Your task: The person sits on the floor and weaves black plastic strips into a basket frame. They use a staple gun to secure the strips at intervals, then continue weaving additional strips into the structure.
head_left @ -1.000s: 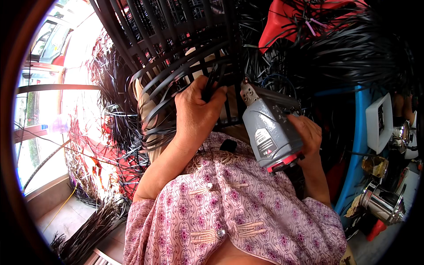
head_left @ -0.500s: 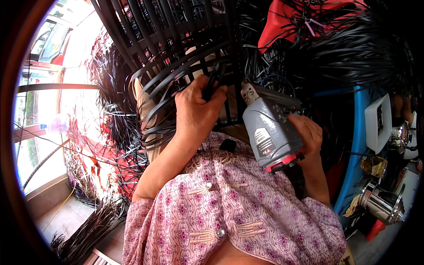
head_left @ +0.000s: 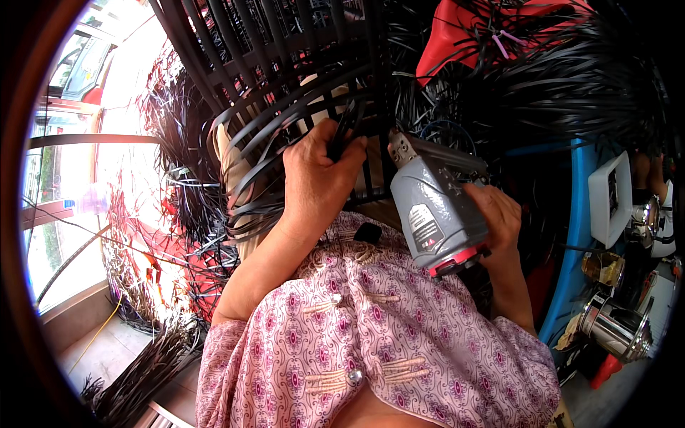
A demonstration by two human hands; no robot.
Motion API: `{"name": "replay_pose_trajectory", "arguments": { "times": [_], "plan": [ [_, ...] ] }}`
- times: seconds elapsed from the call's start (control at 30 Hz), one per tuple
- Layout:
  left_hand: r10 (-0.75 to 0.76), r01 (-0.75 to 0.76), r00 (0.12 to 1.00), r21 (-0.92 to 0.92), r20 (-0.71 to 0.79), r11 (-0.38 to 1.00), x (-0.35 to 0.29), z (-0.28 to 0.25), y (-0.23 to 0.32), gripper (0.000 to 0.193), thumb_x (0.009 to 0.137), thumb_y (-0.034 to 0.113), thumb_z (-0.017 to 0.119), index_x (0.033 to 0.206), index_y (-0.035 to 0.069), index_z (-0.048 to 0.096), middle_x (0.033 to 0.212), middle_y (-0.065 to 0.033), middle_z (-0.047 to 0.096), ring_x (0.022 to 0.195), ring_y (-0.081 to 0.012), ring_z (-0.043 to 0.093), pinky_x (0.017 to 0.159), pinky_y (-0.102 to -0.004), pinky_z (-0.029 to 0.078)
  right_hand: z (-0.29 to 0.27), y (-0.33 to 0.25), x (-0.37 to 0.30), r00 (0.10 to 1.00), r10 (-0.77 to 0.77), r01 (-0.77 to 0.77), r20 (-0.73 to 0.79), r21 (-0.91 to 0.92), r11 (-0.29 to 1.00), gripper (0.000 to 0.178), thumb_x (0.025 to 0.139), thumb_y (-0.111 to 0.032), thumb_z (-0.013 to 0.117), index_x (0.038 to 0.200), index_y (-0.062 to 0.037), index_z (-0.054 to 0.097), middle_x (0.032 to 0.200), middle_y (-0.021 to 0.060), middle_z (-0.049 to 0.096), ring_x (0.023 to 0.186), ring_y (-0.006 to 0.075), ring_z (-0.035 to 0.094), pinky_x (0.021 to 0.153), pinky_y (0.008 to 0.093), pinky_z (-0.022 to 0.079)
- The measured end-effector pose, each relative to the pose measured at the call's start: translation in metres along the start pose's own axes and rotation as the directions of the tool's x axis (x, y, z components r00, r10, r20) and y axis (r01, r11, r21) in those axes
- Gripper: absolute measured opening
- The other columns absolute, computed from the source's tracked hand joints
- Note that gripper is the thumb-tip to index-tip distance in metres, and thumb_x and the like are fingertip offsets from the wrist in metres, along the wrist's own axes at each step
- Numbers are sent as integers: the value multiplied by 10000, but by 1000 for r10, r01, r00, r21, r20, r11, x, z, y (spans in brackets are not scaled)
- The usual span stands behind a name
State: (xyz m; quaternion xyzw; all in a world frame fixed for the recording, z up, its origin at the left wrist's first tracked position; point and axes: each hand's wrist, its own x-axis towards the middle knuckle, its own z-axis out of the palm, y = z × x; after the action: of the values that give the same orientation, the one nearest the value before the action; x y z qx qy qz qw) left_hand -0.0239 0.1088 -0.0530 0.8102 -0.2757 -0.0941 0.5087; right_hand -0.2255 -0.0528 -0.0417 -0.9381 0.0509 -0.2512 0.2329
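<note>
My left hand (head_left: 321, 167) grips a small bundle of flat black plastic strips (head_left: 349, 118) between thumb and fingers. Those strips loop around the lower end of a black slatted frame (head_left: 275, 36), which lies across my lap; several curve out to the left of the hand. In my right hand (head_left: 498, 217), fingers are wrapped around the handle of a grey staple gun (head_left: 432, 203) with a red-and-black end cap. Its metal nose (head_left: 402, 148) points up toward the frame's right edge, apart from the held strips. The handle itself is mostly hidden.
Heaps of loose black strips (head_left: 571, 93) lie at the upper right, with a red plastic piece (head_left: 453, 36) behind. A blue tub rim (head_left: 571, 264), a white tray (head_left: 610, 200) and shiny metal parts (head_left: 617, 328) stand to the right. More strips (head_left: 143, 378) are bundled on the left floor.
The staple gun has shifted very slightly to the left. My left hand and the strips stay in the same place.
</note>
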Motion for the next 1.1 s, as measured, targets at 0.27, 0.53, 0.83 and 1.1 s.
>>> {"name": "replay_pose_trajectory", "arguments": {
  "times": [0.27, 0.53, 0.83, 1.1],
  "plan": [
    [-36, 36, 999, -11, 16, 999, -1, -1, 2, 181, 816, 139, 725, 819, -8, 619, 671, -136, 653, 566, -221, 637, 567, -322, 489, -1, -4, 2, 1000, 19, -19, 8, -15, 1000, 380, 759, -185, 710, 1096, -30, 631, 811, 122, 648, 699, 299, 653, 629, 396, 515],
    [16, -17, 1000, -50, -9, 999, -2, 1, -2, 179, 832, 138, 711, 835, -12, 615, 682, -148, 643, 569, -243, 617, 570, -331, 478, 4, -5, -4, 1000, 31, -31, 3, -94, 995, 362, 780, -216, 686, 1092, -40, 632, 844, 125, 663, 746, 319, 668, 658, 410, 529],
    [-79, 81, 997, -212, 15, 974, -7, -1, 2, 203, 922, 161, 669, 866, -19, 595, 644, -103, 609, 581, -148, 595, 558, -317, 464, 5, -4, -44, 904, 425, -397, -47, 276, 875, 343, 848, -190, 694, 1119, 12, 642, 986, 94, 712, 841, 210, 692, 773, 323, 545],
    [97, -105, 982, -38, -165, 994, -12, -14, 4, 162, 941, 151, 647, 882, 10, 592, 663, -100, 615, 567, -203, 616, 539, -342, 462, 6, 8, -68, 805, 570, -497, -165, 339, 799, 441, 715, 61, 822, 1103, 34, 612, 1043, 89, 678, 941, 159, 657, 863, 305, 527]
  ]
}}
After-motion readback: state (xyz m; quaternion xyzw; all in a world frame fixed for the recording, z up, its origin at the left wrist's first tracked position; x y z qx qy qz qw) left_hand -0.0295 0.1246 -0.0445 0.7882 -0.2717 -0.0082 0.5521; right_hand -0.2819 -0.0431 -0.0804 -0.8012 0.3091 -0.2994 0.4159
